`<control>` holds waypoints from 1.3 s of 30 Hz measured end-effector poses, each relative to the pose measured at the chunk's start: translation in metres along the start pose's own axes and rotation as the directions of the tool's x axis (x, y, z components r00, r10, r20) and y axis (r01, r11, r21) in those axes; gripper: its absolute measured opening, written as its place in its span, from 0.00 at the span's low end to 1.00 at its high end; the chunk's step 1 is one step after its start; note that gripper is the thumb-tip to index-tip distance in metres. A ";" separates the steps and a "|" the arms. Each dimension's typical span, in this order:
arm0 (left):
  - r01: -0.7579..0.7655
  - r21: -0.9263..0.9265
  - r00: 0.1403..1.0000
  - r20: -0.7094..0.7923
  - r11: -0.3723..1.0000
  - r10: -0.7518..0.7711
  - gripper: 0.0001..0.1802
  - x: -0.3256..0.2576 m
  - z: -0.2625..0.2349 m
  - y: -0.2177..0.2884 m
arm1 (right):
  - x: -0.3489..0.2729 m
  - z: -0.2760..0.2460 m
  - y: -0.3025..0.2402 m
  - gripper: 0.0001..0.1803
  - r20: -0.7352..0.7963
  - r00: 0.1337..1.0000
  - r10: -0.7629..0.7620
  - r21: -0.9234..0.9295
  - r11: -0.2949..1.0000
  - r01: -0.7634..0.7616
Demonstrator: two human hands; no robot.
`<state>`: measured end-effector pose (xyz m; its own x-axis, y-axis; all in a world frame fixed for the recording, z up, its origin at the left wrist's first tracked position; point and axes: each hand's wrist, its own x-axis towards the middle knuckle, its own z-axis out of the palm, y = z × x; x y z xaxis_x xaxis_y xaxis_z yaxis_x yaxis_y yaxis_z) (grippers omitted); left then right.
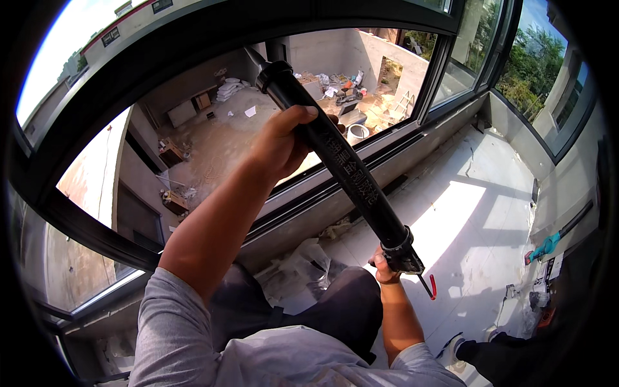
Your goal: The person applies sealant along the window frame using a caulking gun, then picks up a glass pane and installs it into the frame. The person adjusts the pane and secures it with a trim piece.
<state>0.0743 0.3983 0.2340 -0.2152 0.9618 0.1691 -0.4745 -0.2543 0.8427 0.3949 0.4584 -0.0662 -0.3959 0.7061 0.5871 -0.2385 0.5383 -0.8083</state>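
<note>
A long black caulking gun (350,169) slants across the view, its pointed nozzle up and left against the dark window frame (193,71). My left hand (284,138) is wrapped around the barrel near the front cap, thumb on top. At the rear end, my right hand (385,266) grips the handle, mostly hidden behind the gun's body. A thin rod with a red tip (432,287) sticks out past the back. The nozzle tip lies close to the upper frame in the picture; whether it touches cannot be made out.
Through the window opening lies a courtyard with white sacks (230,89) and scattered debris. Clear plastic sheeting (308,264) lies below the sill on the pale tiled floor (445,245). At right are a teal-and-black tool (548,246) and another person's shoe (452,348) and dark-clothed leg.
</note>
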 end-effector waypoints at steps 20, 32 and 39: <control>0.082 0.272 0.985 -0.170 0.959 -0.036 0.17 0.155 0.060 -0.056 | 0.041 -0.001 0.017 0.16 -0.169 0.887 0.430 0.659 0.718 -0.222; 0.102 0.424 0.978 -0.210 0.900 -0.012 0.20 0.191 0.070 -0.066 | 0.064 0.010 -0.044 0.15 0.020 0.897 0.442 0.939 0.298 -0.168; 0.158 0.487 0.976 -0.210 0.859 -0.060 0.19 0.197 0.082 -0.060 | 0.060 -0.008 -0.021 0.19 0.129 0.939 0.320 0.956 0.210 -0.203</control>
<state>0.1306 0.6114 0.2587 -0.3609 0.9326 0.0071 -0.0257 -0.0175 0.9995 0.3833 0.4935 -0.0140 -0.5623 0.7758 0.2864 -0.8177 -0.4701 -0.3322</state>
